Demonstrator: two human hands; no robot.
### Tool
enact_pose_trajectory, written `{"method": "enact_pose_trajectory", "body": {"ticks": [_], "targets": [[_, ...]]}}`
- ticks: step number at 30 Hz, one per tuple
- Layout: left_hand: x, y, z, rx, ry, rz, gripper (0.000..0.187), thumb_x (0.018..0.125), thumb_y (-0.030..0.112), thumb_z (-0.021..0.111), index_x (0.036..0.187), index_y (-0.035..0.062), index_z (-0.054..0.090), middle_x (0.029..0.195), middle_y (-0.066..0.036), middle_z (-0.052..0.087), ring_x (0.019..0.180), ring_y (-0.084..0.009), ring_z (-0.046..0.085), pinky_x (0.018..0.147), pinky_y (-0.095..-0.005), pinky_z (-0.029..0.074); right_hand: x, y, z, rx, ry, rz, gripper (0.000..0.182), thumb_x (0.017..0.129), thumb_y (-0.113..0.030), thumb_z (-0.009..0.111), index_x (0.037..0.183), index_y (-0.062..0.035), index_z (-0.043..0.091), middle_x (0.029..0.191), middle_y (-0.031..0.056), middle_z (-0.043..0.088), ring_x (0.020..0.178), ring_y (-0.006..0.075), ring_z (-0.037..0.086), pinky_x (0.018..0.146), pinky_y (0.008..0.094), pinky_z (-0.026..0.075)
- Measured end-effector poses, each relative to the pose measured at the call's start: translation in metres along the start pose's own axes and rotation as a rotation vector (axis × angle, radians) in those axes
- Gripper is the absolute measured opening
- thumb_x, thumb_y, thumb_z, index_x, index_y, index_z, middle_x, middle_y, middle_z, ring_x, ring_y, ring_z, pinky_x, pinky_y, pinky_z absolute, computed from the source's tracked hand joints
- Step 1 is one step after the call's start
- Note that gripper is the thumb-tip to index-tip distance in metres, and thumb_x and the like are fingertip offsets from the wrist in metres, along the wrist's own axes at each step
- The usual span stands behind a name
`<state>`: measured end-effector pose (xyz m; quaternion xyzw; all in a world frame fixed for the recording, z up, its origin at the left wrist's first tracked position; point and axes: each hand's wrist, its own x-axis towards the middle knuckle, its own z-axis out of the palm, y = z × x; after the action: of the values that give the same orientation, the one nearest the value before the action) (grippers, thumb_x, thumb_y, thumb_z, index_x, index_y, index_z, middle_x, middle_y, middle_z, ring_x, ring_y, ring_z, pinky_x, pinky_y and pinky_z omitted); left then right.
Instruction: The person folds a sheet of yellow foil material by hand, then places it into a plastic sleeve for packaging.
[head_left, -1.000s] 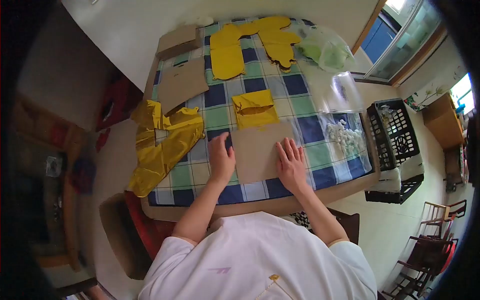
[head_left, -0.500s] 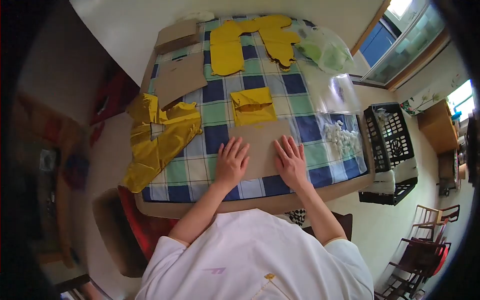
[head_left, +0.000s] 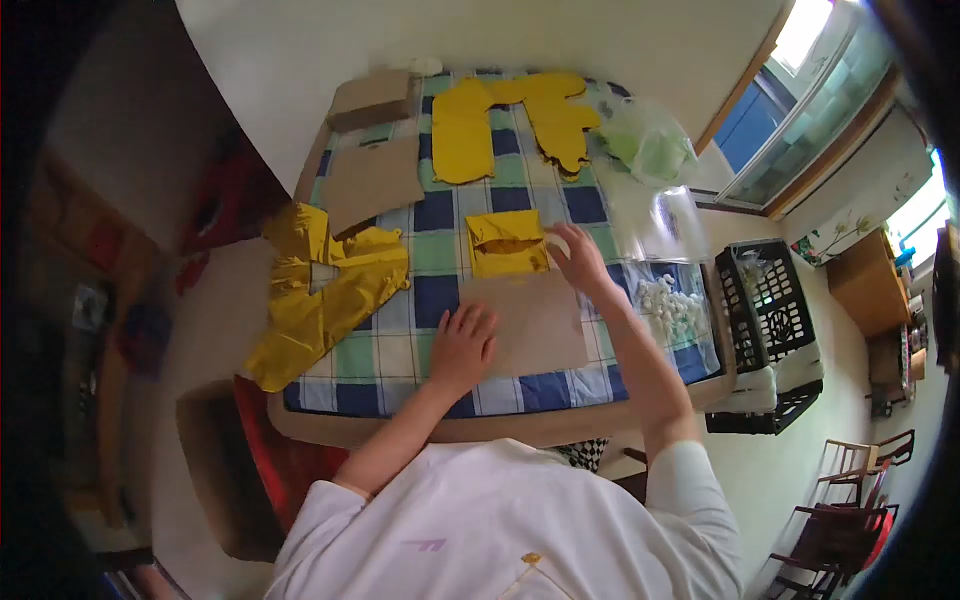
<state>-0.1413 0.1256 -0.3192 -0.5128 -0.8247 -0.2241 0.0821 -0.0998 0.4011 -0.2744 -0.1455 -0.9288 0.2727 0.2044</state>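
Observation:
A flat brown cardboard sheet [head_left: 535, 325] lies on the checked cloth in front of me. My left hand [head_left: 464, 348] rests open on its left edge, fingers slightly spread. Just beyond the sheet is a folded gold foil piece [head_left: 507, 243] with a slit-like opening across it. My right hand [head_left: 580, 260] is open at the right edge of that foil, fingertips beside it; whether they touch it I cannot tell. To the left, a large crumpled gold foil shape [head_left: 335, 300] hangs over the table edge.
Flat gold foil shapes [head_left: 463, 130] lie at the back. Cardboard [head_left: 372, 183] and a brown box [head_left: 370, 100] are at the back left. Clear plastic bags [head_left: 650, 150] and small white pieces [head_left: 670, 308] lie on the right. A black crate [head_left: 768, 300] stands beside the table.
My right hand has lifted off the cardboard sheet and moved forward to the right edge of the folded foil. My left hand stays on the sheet. The view has tilted slightly.

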Motion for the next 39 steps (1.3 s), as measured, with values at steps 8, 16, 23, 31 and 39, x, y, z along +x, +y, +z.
{"method": "enact_pose_trajectory", "body": {"ticks": [8, 16, 23, 31, 39], "targets": [[0.001, 0.002, -0.002, 0.001, 0.051, 0.026, 0.041, 0.083, 0.022, 0.062, 0.122, 0.0123, 0.055, 0.131, -0.011, 0.049, 0.126, -0.0305, 0.042, 0.102, -0.0535, 0.034, 0.127, 0.041, 0.042, -0.177, -0.432, -0.021, 0.036, 0.077, -0.017, 0.066, 0.111, -0.0053, 0.063, 0.100, 0.0150, 0.067, 0.092, 0.0272, 0.063, 0.080, 0.0369, 0.049], [0.002, 0.002, 0.002, -0.044, 0.077, -0.011, 0.038, 0.081, 0.021, 0.064, 0.118, 0.0123, 0.059, 0.128, -0.011, 0.052, 0.126, -0.0322, 0.042, 0.104, -0.0533, 0.031, 0.067, -0.038, -0.039, 0.083, -0.239, -0.152, 0.019, 0.074, -0.009, 0.068, 0.093, -0.0045, 0.064, 0.092, 0.0129, 0.065, 0.087, 0.0284, 0.061, 0.075, 0.0382, 0.047], [-0.004, -0.005, 0.013, 0.082, -0.129, -0.047, 0.037, 0.080, 0.021, 0.063, 0.114, 0.0063, 0.061, 0.129, -0.015, 0.051, 0.127, -0.0335, 0.041, 0.107, -0.0540, 0.028, -0.125, -0.044, -0.027, -0.163, -0.105, -0.342, 0.027, 0.068, 0.004, 0.061, 0.090, -0.0116, 0.063, 0.104, 0.0054, 0.061, 0.103, 0.0269, 0.056, 0.108, 0.0523, 0.029], [-0.003, -0.004, 0.014, 0.021, 0.014, -0.005, 0.042, 0.082, 0.022, 0.061, 0.120, 0.0042, 0.058, 0.130, -0.016, 0.050, 0.128, -0.0331, 0.040, 0.108, -0.0525, 0.028, -0.065, -0.087, -0.017, -0.049, 0.071, -0.171, 0.024, 0.086, -0.007, 0.056, 0.109, -0.0088, 0.062, 0.119, 0.0106, 0.060, 0.113, 0.0310, 0.053, 0.105, 0.0556, 0.031], [-0.004, -0.020, 0.013, -0.077, -0.005, -0.009, 0.050, 0.081, 0.015, 0.061, 0.128, 0.0068, 0.049, 0.132, -0.015, 0.050, 0.126, -0.0313, 0.044, 0.108, -0.0498, 0.029, -0.049, -0.057, 0.054, -0.329, -0.268, -0.289, 0.045, 0.093, -0.036, 0.049, 0.135, -0.0196, 0.047, 0.144, 0.0085, 0.039, 0.135, 0.0293, 0.033, 0.108, 0.0608, 0.021]]}}
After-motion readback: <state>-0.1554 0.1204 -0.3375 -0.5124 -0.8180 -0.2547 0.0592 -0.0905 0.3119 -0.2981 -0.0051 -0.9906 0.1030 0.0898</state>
